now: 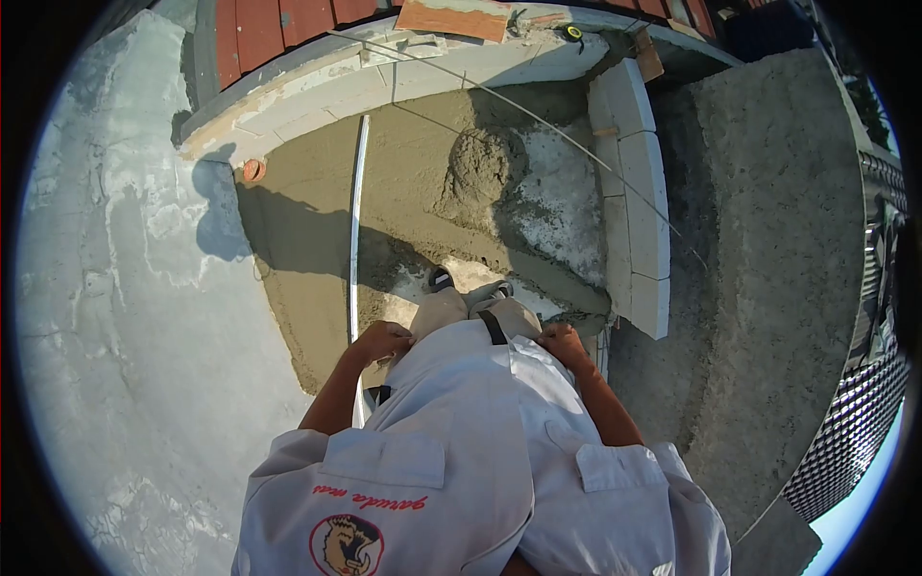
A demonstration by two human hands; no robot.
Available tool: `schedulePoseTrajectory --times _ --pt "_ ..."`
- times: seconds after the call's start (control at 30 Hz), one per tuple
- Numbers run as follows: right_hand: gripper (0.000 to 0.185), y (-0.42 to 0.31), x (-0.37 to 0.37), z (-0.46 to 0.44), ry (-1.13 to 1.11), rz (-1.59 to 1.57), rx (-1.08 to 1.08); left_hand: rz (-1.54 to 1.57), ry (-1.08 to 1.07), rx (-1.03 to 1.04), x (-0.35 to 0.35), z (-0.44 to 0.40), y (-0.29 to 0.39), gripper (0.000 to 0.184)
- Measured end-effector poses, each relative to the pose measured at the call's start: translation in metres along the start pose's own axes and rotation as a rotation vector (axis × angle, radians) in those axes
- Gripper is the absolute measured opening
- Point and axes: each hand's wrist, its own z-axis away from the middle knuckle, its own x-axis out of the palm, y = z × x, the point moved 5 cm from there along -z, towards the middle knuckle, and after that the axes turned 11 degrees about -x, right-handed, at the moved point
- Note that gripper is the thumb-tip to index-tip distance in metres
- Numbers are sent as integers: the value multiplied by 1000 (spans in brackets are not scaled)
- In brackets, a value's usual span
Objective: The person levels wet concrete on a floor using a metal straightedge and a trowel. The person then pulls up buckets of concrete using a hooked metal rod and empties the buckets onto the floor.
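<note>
My left hand is at my left thigh, its fingers curled against the light trousers. On the other side my right hand is closed at the right thigh, by the edge of the white shirt. Both hands seem to pinch cloth, though the fingertips are partly hidden. A long straight metal bar lies across the wet mortar, just beyond my left hand. My shoes are on the bare floor patch between mortar areas.
A mortar heap rises ahead. Low white block walls border the floor at the back and right. A thin string crosses diagonally. An orange round object sits at the left corner; a yellow tape measure rests on the back wall.
</note>
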Motion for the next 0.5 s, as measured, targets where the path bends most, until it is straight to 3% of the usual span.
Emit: schedulePoseTrajectory --times 0.13,0.3,0.4,0.5 --pt "26 -13 -19 -10 -7 51 14 84 5 3 -2 8 -2 37" --pt "23 2 -20 -24 12 49 6 508 204 -51 -17 -28 -70 42" --pt "18 28 -19 -31 100 24 -47 602 342 -197 -24 -33 -118 46" --pt "20 60 -26 -24 170 -117 100 667 316 -218 -27 -42 -165 41"
